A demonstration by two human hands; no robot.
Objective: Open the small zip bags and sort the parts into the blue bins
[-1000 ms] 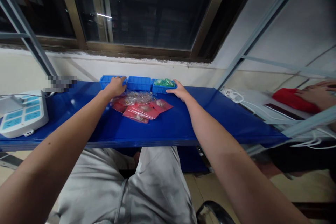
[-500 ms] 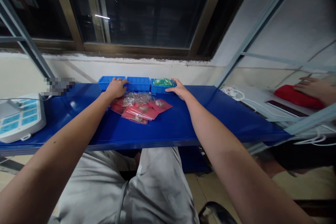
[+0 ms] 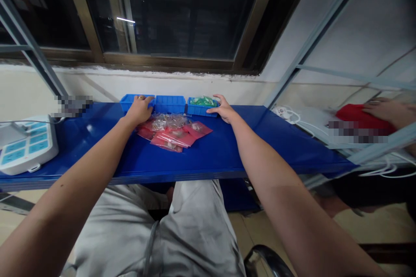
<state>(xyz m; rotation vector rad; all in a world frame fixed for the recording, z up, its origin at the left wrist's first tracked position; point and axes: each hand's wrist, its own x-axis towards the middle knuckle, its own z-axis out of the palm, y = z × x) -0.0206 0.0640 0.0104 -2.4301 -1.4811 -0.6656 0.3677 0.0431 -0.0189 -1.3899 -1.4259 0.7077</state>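
Observation:
Three blue bins stand in a row at the back of the blue table. My left hand (image 3: 140, 110) rests over the front of the left bin (image 3: 128, 103), fingers apart. The middle bin (image 3: 170, 104) shows no contents. My right hand (image 3: 223, 108) has its thumb and fingers spread around the right end of the right bin (image 3: 204, 110), which holds green packets (image 3: 203, 101). In front of the bins lie clear bags (image 3: 169, 121) and several red bags (image 3: 175, 137) with small items inside.
A white power strip (image 3: 29, 145) lies at the table's left. Metal posts (image 3: 292, 71) rise at both sides. To the right, another person's hand (image 3: 381, 111) touches a red object (image 3: 351, 117) beside white cables (image 3: 289, 114).
The right bin has shifted slightly right, and a small gap now shows between it and the middle bin. My left hand has moved slightly left with the left bins.

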